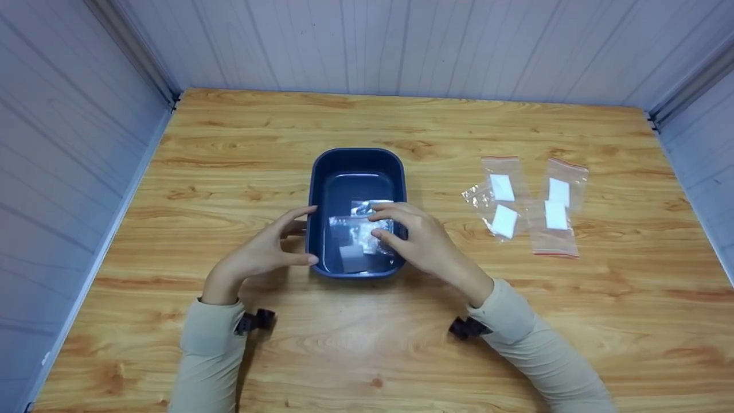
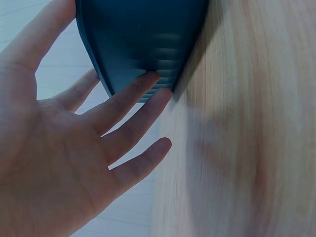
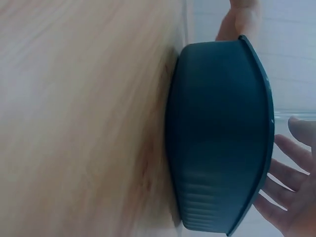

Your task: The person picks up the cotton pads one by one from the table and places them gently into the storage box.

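Observation:
A dark blue rectangular bin (image 1: 356,186) stands on the wooden table. Inside it lie clear plastic bags (image 1: 344,229), at least one with a white piece (image 1: 352,258). My left hand (image 1: 258,246) is at the bin's left side, thumb and index finger at the rim. Its other fingers reach along the outer wall in the left wrist view, fairly straight and spread. Over the right rim hangs my right hand (image 1: 421,241), its fingertips above the bags. In the right wrist view the fingers (image 3: 286,175) are spread and loosely bent, with nothing seen between them.
Right of the bin, several clear zip bags (image 1: 555,241) with red strips and white rectangular pieces (image 1: 504,221) lie partly overlapping on the table (image 1: 367,344). Pale panel walls (image 1: 373,46) stand behind and at both sides. Each sleeve cuff carries a small black camera (image 1: 258,321).

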Action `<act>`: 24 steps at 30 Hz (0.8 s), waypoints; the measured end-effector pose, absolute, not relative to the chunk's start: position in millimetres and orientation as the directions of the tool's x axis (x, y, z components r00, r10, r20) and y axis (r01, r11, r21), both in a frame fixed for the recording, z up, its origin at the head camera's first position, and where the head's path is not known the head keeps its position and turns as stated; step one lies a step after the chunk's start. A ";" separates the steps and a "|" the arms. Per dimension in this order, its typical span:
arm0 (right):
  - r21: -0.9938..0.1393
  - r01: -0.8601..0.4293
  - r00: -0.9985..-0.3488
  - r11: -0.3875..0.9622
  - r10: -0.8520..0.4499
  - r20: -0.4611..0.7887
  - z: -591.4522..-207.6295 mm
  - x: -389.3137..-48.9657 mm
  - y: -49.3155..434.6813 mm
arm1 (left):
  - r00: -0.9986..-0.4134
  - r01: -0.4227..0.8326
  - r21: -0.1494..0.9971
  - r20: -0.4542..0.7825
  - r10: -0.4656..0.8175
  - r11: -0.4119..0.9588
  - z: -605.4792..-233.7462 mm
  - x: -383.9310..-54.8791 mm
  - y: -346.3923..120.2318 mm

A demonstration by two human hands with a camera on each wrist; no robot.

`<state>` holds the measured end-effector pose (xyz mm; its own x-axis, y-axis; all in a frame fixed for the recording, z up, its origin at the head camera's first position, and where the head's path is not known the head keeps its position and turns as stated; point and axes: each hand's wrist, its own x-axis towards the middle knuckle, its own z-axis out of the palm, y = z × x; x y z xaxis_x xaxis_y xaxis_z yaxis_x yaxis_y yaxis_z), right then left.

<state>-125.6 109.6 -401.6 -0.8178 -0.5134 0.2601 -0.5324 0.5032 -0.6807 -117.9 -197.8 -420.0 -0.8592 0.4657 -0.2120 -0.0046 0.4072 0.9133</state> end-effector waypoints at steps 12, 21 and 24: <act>-0.695 -0.531 -0.830 0.485 -0.462 0.312 -392.0 -128.7 126.3 | -0.855 0.028 0.924 -0.175 0.488 0.381 -421.2 -117.9 -198.7; -0.685 -0.515 -0.850 0.515 -0.406 0.335 -391.2 -135.6 148.4 | -0.854 0.011 0.916 -0.200 0.481 0.401 -421.8 -118.4 -198.7; -0.683 -0.501 -0.861 0.532 -0.385 0.332 -390.5 -138.7 156.0 | -0.855 0.008 0.915 -0.203 0.477 0.403 -421.9 -118.1 -198.8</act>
<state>-138.7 156.0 -390.5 -0.8612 -0.3848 0.3321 -0.5010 0.5318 -0.6828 -118.1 -198.8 -421.9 -0.8552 0.4769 -0.2027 0.0077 0.4029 0.9152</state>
